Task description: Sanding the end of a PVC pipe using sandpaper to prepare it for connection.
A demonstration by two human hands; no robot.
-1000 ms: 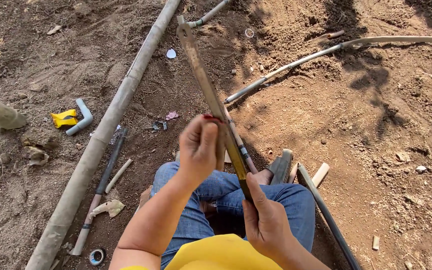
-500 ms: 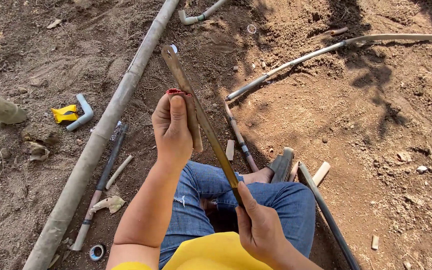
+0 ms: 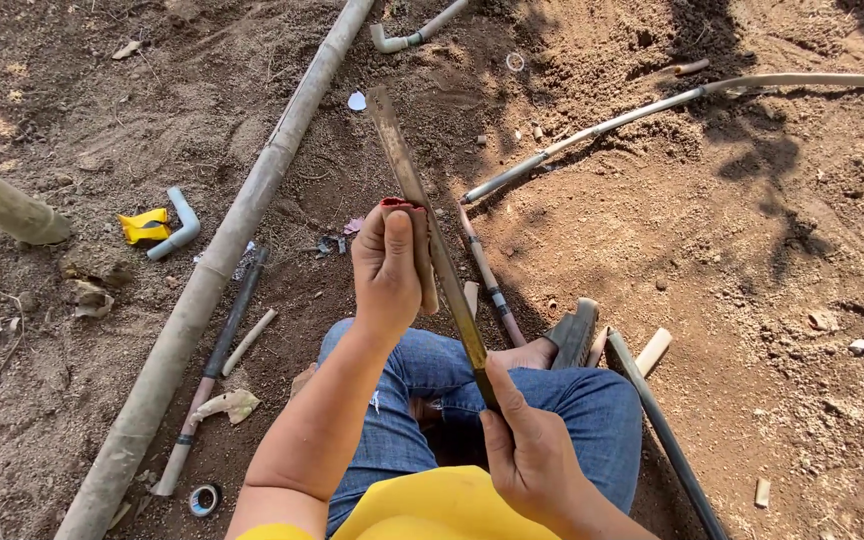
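Bare sandy ground: the left hand [image 3: 389, 270] has slid nearer along a long flat bamboo strip [image 3: 422, 210], fingers wrapped; right hand [image 3: 532, 455] pinches its near end.

Bare dirt ground [image 3: 752, 300], dry and clumped. Lying on it: a long bamboo pole [image 3: 222, 260], a grey pipe elbow [image 3: 180, 225] beside a yellow scrap [image 3: 144, 226], and a tape roll [image 3: 203, 499]. A thin curved pipe [image 3: 642, 110] lies at upper right.

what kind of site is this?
Likely an outdoor dirt work yard, informal. Bare soil ground, a long bamboo pole and pipe pieces lie about. Left hand and right hand hold a thin strip.
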